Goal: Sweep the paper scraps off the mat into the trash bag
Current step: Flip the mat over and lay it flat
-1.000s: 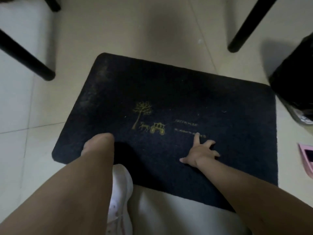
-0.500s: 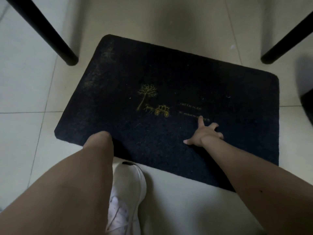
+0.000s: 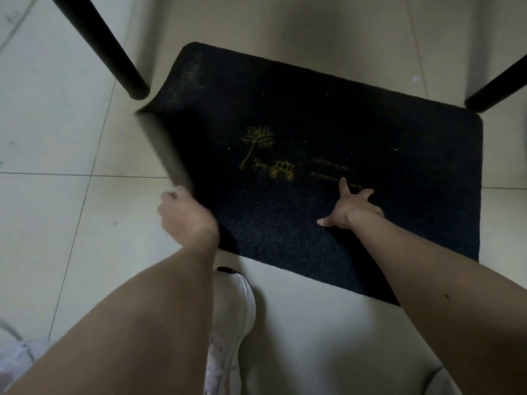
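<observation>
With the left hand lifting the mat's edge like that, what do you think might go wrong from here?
1. The left hand grips the mat at its near-left corner and raises that edge, so the few pale specks may slide off the far or right side onto the floor; no trash bag is in view to catch them.
2. The raised edge stands close to the black furniture leg and may catch on it.
3. The right hand presses the mat flat with spread fingers, so lifting further may only buckle it.

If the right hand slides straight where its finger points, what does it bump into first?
Probably nothing solid: the right hand lies flat on the mat, index finger already touching the yellow lettering; beyond looks like bare mat.
</observation>
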`<state>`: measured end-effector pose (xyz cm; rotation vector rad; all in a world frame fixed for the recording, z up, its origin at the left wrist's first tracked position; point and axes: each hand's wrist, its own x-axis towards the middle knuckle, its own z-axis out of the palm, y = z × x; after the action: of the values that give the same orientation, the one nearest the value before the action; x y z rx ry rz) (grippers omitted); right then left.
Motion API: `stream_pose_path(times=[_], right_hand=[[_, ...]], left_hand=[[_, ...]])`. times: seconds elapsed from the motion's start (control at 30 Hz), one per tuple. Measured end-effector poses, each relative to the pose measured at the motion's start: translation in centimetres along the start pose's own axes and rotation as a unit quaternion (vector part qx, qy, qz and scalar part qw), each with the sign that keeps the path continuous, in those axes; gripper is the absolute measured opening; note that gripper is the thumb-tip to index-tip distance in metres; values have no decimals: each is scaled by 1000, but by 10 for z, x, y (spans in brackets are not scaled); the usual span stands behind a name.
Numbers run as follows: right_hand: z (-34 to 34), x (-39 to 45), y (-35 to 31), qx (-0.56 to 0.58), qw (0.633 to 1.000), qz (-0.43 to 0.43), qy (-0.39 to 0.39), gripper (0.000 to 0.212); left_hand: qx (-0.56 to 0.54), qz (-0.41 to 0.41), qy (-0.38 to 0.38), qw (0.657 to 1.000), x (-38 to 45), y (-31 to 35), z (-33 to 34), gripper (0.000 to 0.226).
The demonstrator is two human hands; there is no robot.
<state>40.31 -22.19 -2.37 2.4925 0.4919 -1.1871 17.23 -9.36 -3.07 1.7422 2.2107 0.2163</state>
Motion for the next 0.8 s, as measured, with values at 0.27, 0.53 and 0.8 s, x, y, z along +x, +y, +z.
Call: stream_pose_path(times=[0.27, 0.53, 0.8], right_hand=[[-6, 0, -11, -20, 996, -86, 11, 115], [-12, 9, -19, -52, 989, -140, 4, 111], [-1, 13, -23, -42, 983, -178, -5, 106]], left_hand=[[216, 501, -14, 838, -29, 5, 2, 14], [276, 548, -53, 788, -3, -11, -13, 18], [289, 543, -68, 786, -16, -20, -18, 20]])
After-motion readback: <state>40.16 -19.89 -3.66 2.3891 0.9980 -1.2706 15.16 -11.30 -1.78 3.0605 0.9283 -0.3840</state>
